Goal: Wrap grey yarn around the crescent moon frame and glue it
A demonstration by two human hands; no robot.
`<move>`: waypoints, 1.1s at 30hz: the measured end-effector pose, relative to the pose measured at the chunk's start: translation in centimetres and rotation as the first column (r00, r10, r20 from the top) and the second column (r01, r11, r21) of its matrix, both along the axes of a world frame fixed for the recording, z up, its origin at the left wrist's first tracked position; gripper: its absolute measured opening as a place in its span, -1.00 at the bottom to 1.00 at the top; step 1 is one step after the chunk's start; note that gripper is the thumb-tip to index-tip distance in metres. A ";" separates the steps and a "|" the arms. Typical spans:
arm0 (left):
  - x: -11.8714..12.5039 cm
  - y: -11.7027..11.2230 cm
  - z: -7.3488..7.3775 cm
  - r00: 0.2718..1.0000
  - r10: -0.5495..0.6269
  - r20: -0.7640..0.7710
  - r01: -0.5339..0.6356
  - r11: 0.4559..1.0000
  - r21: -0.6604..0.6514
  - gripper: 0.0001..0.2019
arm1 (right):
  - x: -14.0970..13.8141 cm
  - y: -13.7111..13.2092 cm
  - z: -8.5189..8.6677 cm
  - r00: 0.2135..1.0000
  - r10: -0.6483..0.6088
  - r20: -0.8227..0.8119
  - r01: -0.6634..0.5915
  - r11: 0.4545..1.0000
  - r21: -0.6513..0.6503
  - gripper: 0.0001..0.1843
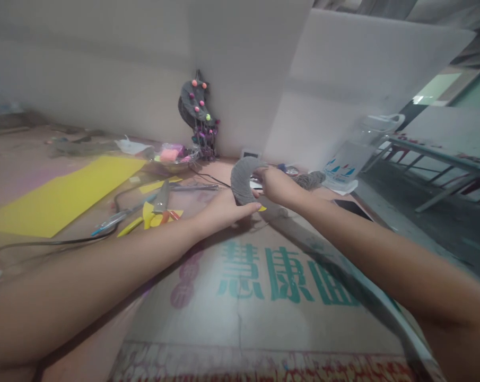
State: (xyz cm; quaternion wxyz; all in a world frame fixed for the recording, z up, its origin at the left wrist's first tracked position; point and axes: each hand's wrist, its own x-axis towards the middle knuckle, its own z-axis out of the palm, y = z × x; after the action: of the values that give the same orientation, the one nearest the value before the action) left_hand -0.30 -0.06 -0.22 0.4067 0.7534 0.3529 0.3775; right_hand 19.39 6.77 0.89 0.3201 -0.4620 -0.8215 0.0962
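A crescent wrapped in grey yarn (240, 180) is held upright above the front of the table. My left hand (232, 208) grips its lower part, the thumb stretched along the bottom tip. At the upper tip, my right hand (275, 183) has its fingers curled in and closed against the crescent; its fingertips are partly hidden, and I cannot make out a strand between them. Just behind the right hand lies a bundle of grey yarn (310, 180). A patterned cardboard sheet (240, 323) with green characters is under both forearms.
A finished-looking grey crescent with coloured pompoms (195, 101) leans against the white partition (240, 63). To the left lie yellow sheet (64, 196), scissors with yellow handles (146, 215) and a bowl of pompoms (174, 159). A clear bottle (343, 159) and dark phone (353, 208) are right.
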 end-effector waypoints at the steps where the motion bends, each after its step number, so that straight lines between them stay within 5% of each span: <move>1: 0.0 -0.1 0.1 1.000 0.001 0.000 -0.001 1.000 -0.003 -0.72 | 0.8 -0.7 0.1 0.999 -0.031 0.022 0.032 0.999 -0.017 -0.79; 6: -0.1 -0.2 0.1 0.999 0.032 -0.035 -0.034 0.998 -0.061 -0.75 | 3.4 -4.8 0.5 0.978 -0.199 -0.070 0.190 0.975 -0.113 -0.60; 12: -0.1 -0.3 0.2 0.999 -0.005 -0.043 0.002 0.998 -0.067 -0.76 | 2.9 -8.3 -0.9 0.887 -0.139 -0.441 0.052 0.978 -0.204 -0.83; 17: -0.1 -0.3 0.0 0.996 -0.077 -0.034 0.074 0.994 -0.077 -0.75 | 1.3 -10.3 -1.4 0.896 -0.082 -0.436 0.018 0.989 -0.149 -0.74; 20: -0.2 -0.2 -0.1 0.991 -0.126 -0.042 0.123 0.989 -0.078 -0.70 | 0.6 -11.0 -1.5 0.915 -0.100 -0.391 0.007 0.973 -0.231 -0.64; 26: -0.2 -0.2 -0.1 0.987 -0.149 -0.051 0.148 0.989 -0.026 -0.69 | 0.3 -11.0 -2.0 0.943 -0.062 -0.326 -0.041 0.953 -0.301 -0.74; 33: 0.3 -0.3 -0.7 0.974 -0.214 -0.071 0.216 0.976 0.013 -0.67 | 0.2 -11.1 -2.3 0.910 -0.147 -0.388 -0.039 0.900 -0.434 -0.70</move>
State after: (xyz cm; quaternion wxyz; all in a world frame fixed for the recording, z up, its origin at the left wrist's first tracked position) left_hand -0.01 -0.35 -0.89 0.4250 0.8038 0.2792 0.3087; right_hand 19.61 -4.32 -1.42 0.3779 -0.5138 -0.6800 0.3617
